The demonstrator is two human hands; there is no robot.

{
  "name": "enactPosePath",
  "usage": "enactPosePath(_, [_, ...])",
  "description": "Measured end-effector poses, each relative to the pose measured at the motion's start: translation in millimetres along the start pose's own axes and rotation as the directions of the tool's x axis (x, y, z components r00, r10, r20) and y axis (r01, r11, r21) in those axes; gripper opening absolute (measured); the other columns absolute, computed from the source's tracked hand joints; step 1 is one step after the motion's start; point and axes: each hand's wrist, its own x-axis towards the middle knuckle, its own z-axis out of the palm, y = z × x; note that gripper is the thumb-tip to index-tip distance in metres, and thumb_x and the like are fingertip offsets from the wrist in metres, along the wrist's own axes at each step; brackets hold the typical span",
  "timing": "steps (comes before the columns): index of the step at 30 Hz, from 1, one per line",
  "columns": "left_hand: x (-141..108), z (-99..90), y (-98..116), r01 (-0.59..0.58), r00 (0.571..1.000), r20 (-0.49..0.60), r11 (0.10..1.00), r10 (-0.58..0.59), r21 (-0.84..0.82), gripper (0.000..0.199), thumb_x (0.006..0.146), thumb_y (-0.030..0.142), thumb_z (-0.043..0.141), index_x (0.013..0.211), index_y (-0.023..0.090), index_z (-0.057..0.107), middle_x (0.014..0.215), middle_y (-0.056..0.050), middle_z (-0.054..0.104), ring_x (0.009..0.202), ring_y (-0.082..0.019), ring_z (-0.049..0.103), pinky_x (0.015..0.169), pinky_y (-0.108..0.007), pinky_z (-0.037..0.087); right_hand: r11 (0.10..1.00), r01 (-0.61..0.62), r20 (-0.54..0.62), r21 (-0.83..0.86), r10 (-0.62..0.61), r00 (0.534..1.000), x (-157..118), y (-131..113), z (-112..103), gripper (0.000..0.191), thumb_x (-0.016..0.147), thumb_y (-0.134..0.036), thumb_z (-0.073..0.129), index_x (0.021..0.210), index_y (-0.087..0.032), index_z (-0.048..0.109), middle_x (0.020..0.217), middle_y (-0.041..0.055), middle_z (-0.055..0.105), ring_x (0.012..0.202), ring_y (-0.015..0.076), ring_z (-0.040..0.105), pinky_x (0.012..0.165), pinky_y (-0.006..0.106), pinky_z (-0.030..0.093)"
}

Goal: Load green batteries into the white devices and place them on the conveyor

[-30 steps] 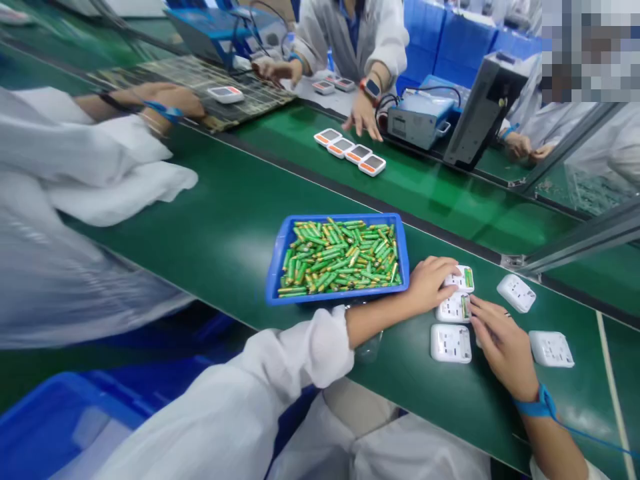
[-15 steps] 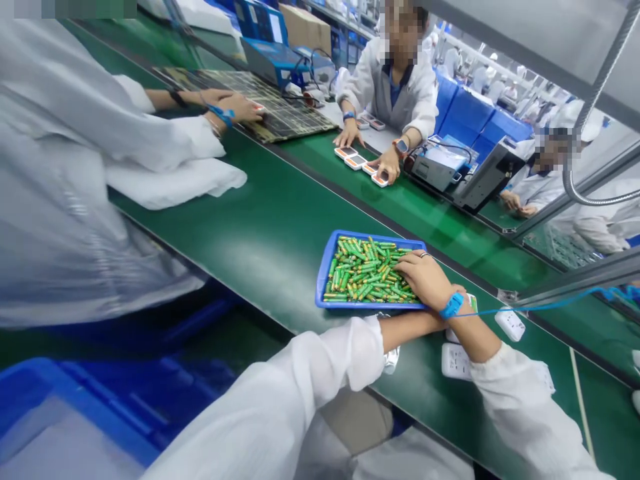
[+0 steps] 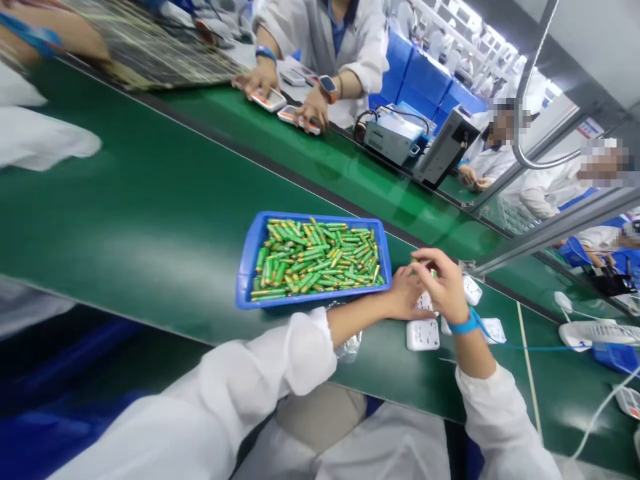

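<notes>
A blue tray (image 3: 242, 273) on the green bench is filled with small green-and-gold batteries (image 3: 320, 257). Just right of the tray, my left hand (image 3: 404, 295) is closed around a white plastic device (image 3: 425, 304), which it partly covers. Over that device, my right hand (image 3: 444, 287), with a blue strap at its wrist, is curled in a pinch. A bit of green shows at its fingers, apparently a battery, mostly hidden. Close below lies another white device (image 3: 423, 335), flat on the bench.
More white devices (image 3: 494, 331) lie to the right of my hands. Crumpled foil (image 3: 349, 348) sits below my left forearm. Across the bench, a co-worker's hands (image 3: 314, 110) touch orange-and-white devices (image 3: 290, 115). A metal frame post (image 3: 530, 223) rises at the right, with a blue cord at my wrist.
My right hand has left the battery tray and come over the white device beside my left hand. The view has shifted right, and the co-worker's hands have moved among their devices.
</notes>
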Motion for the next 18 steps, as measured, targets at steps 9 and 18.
enactPosePath(9, [-8,-12.8,-5,-0.038,0.965,0.261,0.990,0.001,0.136,0.098,0.094,0.073,0.079,0.173,0.024,0.046,0.187,-0.023,0.020,0.173,-0.048,0.019,0.134,-0.068,0.027,0.945,-0.328,-0.103,0.017,0.328,0.939,-112,79,-32,0.028,0.105,-0.048,0.072,0.113,-0.022,0.078,0.106,0.0083,0.084,0.093,0.0239,0.079,0.086,0.036,0.063])
enactPosePath(18, [-10,-15.0,-1,0.009,0.957,0.284,0.984,-0.060,0.178,0.103,0.096,0.071,0.078,0.178,0.025,0.036,0.189,-0.020,0.015,0.174,-0.049,0.017,0.135,-0.065,0.027,0.961,-0.212,0.050,-0.178,0.224,0.973,-107,67,-33,0.026,0.112,-0.033,0.058,0.123,-0.026,0.081,0.117,0.0085,0.085,0.106,0.0285,0.077,0.097,0.042,0.061])
